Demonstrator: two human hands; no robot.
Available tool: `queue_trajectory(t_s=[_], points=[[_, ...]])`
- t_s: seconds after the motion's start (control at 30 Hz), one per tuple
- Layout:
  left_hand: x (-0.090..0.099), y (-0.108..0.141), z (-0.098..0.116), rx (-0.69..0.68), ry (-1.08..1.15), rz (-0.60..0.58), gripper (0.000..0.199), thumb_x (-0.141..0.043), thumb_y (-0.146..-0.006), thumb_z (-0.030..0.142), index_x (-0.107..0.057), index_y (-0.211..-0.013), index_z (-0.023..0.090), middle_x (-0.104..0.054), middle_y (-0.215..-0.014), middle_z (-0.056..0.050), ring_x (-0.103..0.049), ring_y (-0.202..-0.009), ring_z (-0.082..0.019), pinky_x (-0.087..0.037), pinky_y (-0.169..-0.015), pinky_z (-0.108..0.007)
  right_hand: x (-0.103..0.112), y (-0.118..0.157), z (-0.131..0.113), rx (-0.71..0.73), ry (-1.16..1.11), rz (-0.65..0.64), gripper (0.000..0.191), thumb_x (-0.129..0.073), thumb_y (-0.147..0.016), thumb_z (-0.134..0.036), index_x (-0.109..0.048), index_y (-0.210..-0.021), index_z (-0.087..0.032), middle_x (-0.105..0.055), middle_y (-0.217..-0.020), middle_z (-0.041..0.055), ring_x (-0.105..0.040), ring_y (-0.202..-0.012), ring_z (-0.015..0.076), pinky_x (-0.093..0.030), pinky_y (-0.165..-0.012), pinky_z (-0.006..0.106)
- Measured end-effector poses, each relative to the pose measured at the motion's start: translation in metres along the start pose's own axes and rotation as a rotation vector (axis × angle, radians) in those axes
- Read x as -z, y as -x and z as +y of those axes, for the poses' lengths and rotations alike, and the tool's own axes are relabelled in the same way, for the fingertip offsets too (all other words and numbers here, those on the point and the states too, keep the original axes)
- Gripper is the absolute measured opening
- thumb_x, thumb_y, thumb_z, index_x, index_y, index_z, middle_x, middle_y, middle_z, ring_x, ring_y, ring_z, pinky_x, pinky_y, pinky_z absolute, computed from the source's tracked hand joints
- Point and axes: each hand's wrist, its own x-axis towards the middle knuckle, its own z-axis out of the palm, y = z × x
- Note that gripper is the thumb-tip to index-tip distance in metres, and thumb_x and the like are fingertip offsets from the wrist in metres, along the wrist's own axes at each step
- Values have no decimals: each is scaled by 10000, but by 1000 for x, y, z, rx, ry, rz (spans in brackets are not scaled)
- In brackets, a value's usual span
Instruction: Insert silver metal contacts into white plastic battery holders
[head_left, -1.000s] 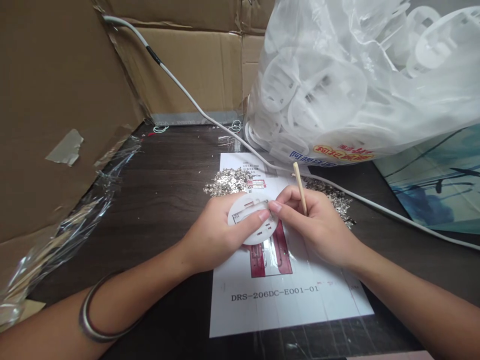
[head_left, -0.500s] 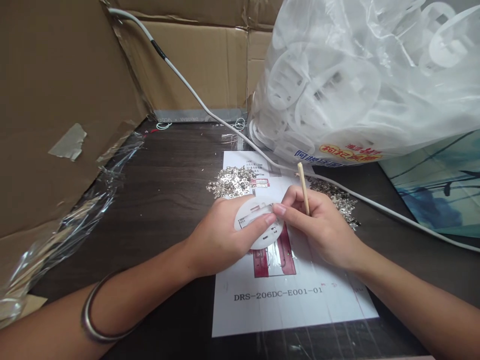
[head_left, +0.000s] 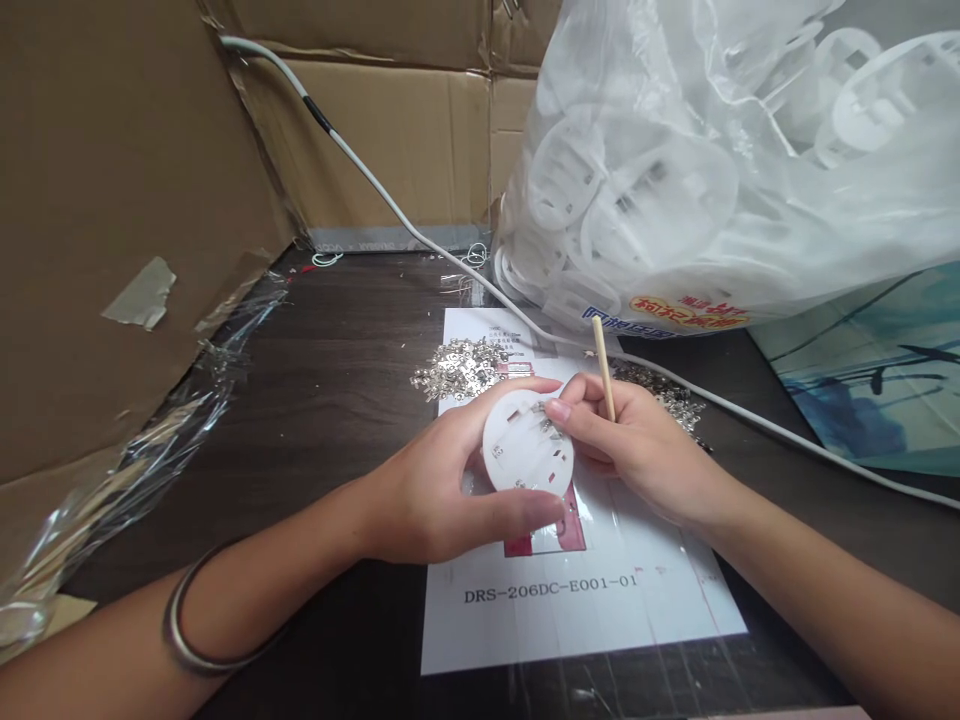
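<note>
A round white plastic disc (head_left: 525,445) with slots and small metal pieces on it is held over the printed sheet. My left hand (head_left: 457,490) is curved around the disc's left side, thumb along the lower edge. At the disc's upper right edge, the thumb and fingertips of my right hand (head_left: 611,420) pinch together. A thin wooden stick (head_left: 603,368) stands up out of that hand, tucked between its fingers. Whether the fingertips also grip a metal piece or just the disc's rim cannot be made out.
Behind my hands lie a pile of small metal clips (head_left: 461,368) and a second metal pile (head_left: 667,395). A clear bag of white discs (head_left: 637,180) stands at the back right. A white cable (head_left: 390,195) crosses the table. Cardboard walls (head_left: 397,150) rise behind; a printed sheet (head_left: 585,620) lies below.
My left thumb has moved off the disc's face down to its lower edge. The disc has turned and shifted slightly right. My right hand stays at its upper right edge with the stick.
</note>
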Motion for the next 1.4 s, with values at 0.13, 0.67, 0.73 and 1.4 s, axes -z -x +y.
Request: queue_trajectory(t_s=[0.13, 0.67, 0.73, 1.4], points=[[-1, -2, -2, 51, 153, -71, 685, -848, -621, 389, -498, -1184, 218, -696, -1046, -80, -671, -934, -243, -544, -762, -320, 1, 2, 1, -62, -21, -69, 339, -715, -845, -387, -502, -701, -165, -482, -518, -78, -396, -403, 23, -244, -387, 163], [1, -1, 1, 212, 39, -63, 542, -839, -538, 489, -532, -872, 193, -547, -571, 64, -425, -494, -81, -320, -459, -186, 2, 2, -3, 298, -156, 312, 376, -459, -906, -371, -650, -655, -167, -545, -567, 31, -585, -563, 144, -493, -589, 282], [1, -1, -1, 204, 26, -65, 578, -859, -510, 504, -522, -866, 197, -566, -570, 56, -433, -498, -90, -327, -465, -197, 0, 5, -3, 306, -131, 314, 436, -488, -929, -461, -652, -645, -173, -478, -502, -2, -517, -478, 113, -446, -507, 251], [-1, -4, -4, 50, 88, 110, 478, -891, -513, 385, -621, -861, 199, -684, -741, 18, -550, -600, -113, -444, -575, -218, -5, -1, 15, 259, -114, 70, 176, -741, -817, -304, -681, -721, -169, -618, -550, -13, -541, -456, 88, -427, -435, 212]])
